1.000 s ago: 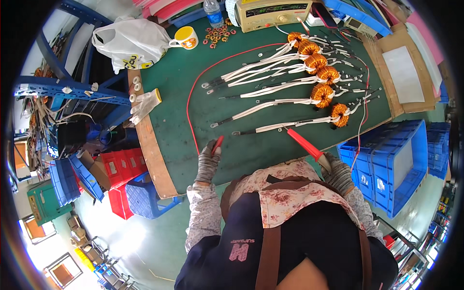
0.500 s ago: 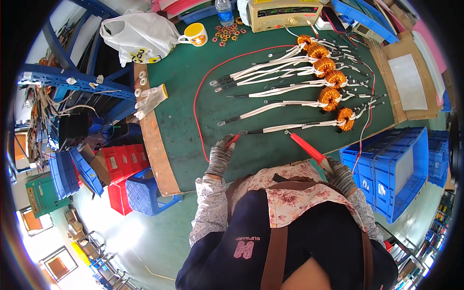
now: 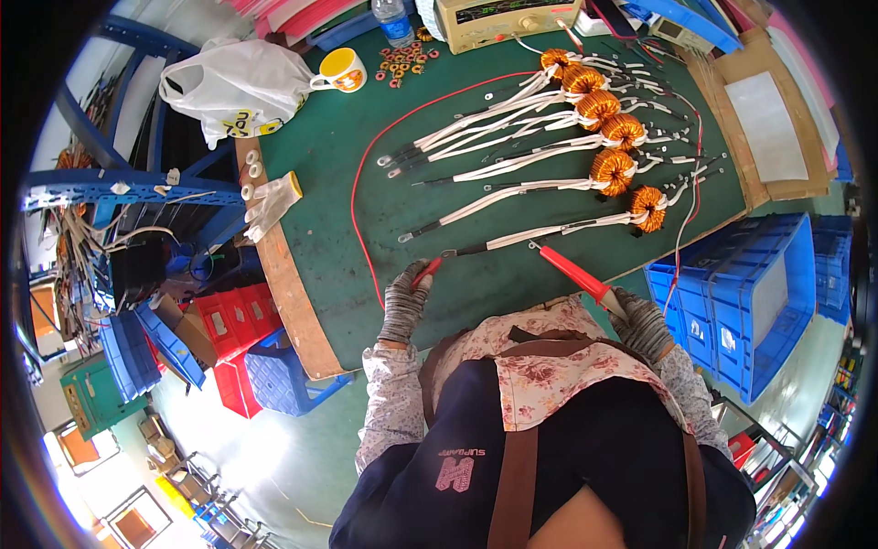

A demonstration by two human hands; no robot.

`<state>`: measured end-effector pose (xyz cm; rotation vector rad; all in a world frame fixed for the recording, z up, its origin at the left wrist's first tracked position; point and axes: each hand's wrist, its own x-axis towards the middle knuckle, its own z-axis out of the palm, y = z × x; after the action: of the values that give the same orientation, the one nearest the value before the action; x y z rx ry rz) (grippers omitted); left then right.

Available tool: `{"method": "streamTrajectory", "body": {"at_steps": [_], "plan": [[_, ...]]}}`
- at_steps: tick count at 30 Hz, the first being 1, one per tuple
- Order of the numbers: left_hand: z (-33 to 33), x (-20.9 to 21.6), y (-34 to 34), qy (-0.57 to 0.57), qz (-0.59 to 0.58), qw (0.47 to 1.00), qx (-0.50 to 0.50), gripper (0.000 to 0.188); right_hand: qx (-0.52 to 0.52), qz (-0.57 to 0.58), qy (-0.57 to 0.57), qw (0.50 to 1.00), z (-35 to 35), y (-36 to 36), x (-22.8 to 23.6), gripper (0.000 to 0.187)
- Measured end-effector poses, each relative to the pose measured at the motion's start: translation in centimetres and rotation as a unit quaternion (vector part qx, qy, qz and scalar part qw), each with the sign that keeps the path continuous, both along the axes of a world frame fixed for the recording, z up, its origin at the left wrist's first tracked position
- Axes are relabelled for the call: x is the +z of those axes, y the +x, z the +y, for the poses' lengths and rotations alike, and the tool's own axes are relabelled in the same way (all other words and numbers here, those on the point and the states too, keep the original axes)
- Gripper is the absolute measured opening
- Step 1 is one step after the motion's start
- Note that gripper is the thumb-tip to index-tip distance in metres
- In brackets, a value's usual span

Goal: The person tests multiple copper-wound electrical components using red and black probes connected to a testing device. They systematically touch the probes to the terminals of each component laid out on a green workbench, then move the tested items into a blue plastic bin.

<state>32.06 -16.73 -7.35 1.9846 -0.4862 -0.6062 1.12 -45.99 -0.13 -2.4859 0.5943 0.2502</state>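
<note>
My left hand (image 3: 407, 302), in a grey knitted glove, is closed on a small red clip (image 3: 428, 271) on a thin red wire (image 3: 355, 197). The clip's tip is at the ring terminal (image 3: 448, 253) on the nearest white cable pair (image 3: 540, 234), which runs to a copper-wound ring coil (image 3: 648, 209). My right hand (image 3: 643, 322), gloved alike, grips a long red tapered test probe (image 3: 573, 274) with a pale rear end. Its point is by a small lug (image 3: 533, 244) just below the same cables; whether they touch I cannot tell.
Several more coils (image 3: 613, 171) with white leads lie farther back on the green mat (image 3: 320, 229). Behind are a bench power supply (image 3: 508, 23), a bottle (image 3: 393, 23), a mug (image 3: 342, 70), small rings (image 3: 402, 64) and a white bag (image 3: 238, 87). Blue crates (image 3: 732, 302) stand right.
The view has shifted slightly, so the bench things appear a little farther left and up. Both hands keep their grips, with the clip and probe at nearly the same places along the cable.
</note>
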Motion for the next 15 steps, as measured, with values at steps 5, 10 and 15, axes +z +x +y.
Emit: {"method": "streamTrajectory", "body": {"at_steps": [5, 10, 15], "plan": [[-0.49, 0.92, -0.25, -0.007, -0.033, 0.999, 0.009, 0.027, -0.005, 0.014, 0.001, 1.0, 0.12, 0.02, 0.2, 0.049], [-0.13, 0.22, -0.22, 0.003, -0.007, 1.0, 0.011, 0.028, 0.002, -0.011, -0.002, 1.0, -0.09, -0.33, -0.54, 0.049], [-0.1, 0.29, -0.07, 0.014, 0.0, 1.0, 0.009, 0.028, 0.002, -0.023, -0.002, 1.0, -0.16, -0.39, -0.75, 0.048]]}}
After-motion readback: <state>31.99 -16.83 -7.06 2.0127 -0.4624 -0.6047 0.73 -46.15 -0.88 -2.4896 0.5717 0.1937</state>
